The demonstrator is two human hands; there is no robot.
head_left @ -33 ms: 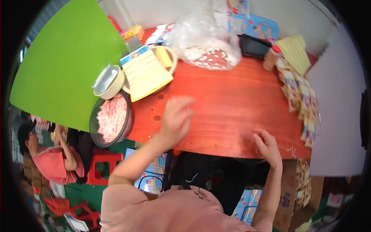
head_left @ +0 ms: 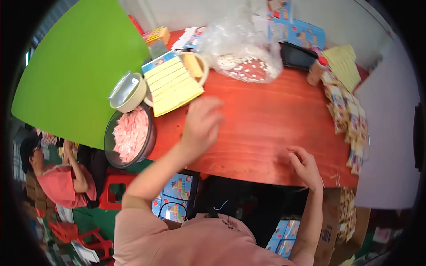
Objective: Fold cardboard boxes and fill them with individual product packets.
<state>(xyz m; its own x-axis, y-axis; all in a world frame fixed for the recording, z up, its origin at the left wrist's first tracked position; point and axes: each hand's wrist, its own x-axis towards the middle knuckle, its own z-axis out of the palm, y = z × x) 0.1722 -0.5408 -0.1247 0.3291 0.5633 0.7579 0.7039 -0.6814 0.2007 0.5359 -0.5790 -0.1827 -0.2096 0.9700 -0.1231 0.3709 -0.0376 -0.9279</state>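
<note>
Over the left half of the red table (head_left: 248, 117), my left hand (head_left: 202, 124) hangs, smeared by motion, with bent fingers. The yellow lined paper (head_left: 172, 86) is the nearest thing to it. My right hand (head_left: 306, 167) is low by the table's front edge, thumb and forefinger curved with a gap between them; nothing shows in it. Left of my left hand, a dark bowl (head_left: 152, 141) holds many small pink packets (head_left: 131, 135). A clear plastic bag (head_left: 239, 48) with small white pieces lies at the back.
A cream bowl with a clear lid (head_left: 127, 92) rests by the dark bowl. Small packets (head_left: 350, 113) line the right edge, below a red-capped bottle (head_left: 317, 71) and black tray (head_left: 296, 55). A green panel (head_left: 75, 75) borders the left. Another person (head_left: 66, 181) sits beyond it.
My left hand has moved slightly away from me, toward the yellow paper. My right hand is nearly still. The whole view has shifted a little.
</note>
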